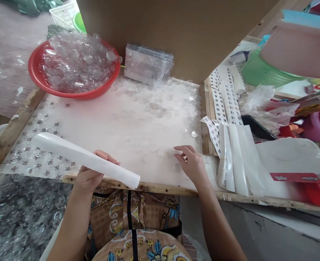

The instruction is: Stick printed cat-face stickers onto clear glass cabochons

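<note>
A long white strip (pixel 91 159), folded or curled along its length, lies across my left hand (pixel 93 172), whose fingers are wrapped round it near the table's front edge. My right hand (pixel 189 163) is low over the white work surface (pixel 100 123), thumb and fingertips pinched on a small clear disc (pixel 177 151). Clear round discs (pixel 160 108) are scattered over the back and right of the surface. At its left part, a sheet printed with small dark figures (pixel 42 152) reaches the wooden edge.
A red basin (pixel 75 95) heaped with clear discs stands at the back left. Beside it lies a clear plastic bag (pixel 147 65) against a brown board (pixel 154 29). White strips (pixel 233 156), a dark phone (pixel 258 127) and a green basket (pixel 269 70) are on the right.
</note>
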`<action>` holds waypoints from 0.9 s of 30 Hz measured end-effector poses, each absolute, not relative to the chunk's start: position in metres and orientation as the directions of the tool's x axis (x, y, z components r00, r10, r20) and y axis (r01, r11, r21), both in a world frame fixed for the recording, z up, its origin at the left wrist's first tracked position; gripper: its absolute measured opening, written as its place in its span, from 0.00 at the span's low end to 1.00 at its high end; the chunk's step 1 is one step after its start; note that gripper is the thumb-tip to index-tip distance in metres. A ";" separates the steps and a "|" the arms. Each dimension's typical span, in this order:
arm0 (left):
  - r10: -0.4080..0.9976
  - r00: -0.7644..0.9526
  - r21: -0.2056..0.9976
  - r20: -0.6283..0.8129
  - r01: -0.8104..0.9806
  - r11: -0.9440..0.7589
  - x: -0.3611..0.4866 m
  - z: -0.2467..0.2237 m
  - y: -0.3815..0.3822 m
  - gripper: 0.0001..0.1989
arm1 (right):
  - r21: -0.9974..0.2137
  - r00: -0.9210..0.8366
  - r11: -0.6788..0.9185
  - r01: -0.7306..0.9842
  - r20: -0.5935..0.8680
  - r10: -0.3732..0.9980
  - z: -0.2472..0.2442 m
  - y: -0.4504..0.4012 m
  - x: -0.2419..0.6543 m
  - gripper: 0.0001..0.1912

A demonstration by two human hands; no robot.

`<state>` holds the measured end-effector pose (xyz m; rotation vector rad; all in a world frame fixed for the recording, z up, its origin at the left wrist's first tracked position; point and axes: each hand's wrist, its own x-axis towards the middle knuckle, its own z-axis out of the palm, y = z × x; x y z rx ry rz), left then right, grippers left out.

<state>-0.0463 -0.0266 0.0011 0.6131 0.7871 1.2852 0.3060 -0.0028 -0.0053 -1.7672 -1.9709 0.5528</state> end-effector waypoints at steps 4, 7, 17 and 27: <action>0.978 0.149 0.805 -0.144 -0.558 0.203 -0.046 0.007 -0.025 0.14 | -0.510 -0.222 0.230 0.829 0.079 0.972 -0.008 -0.003 0.288 0.12; 0.976 0.173 0.823 -0.132 -0.530 0.205 -0.046 0.010 -0.025 0.13 | -0.489 -0.222 0.230 0.842 0.076 0.972 -0.010 -0.001 0.277 0.13; 0.982 0.152 0.820 -0.113 -0.544 0.179 -0.044 0.009 -0.026 0.13 | -0.577 -0.051 0.061 0.814 0.032 0.998 -0.003 -0.013 0.291 0.10; 0.980 0.153 0.832 -0.127 -0.522 0.189 -0.044 0.007 -0.025 0.13 | -0.611 -0.036 0.046 0.790 0.028 0.999 -0.002 -0.017 0.290 0.10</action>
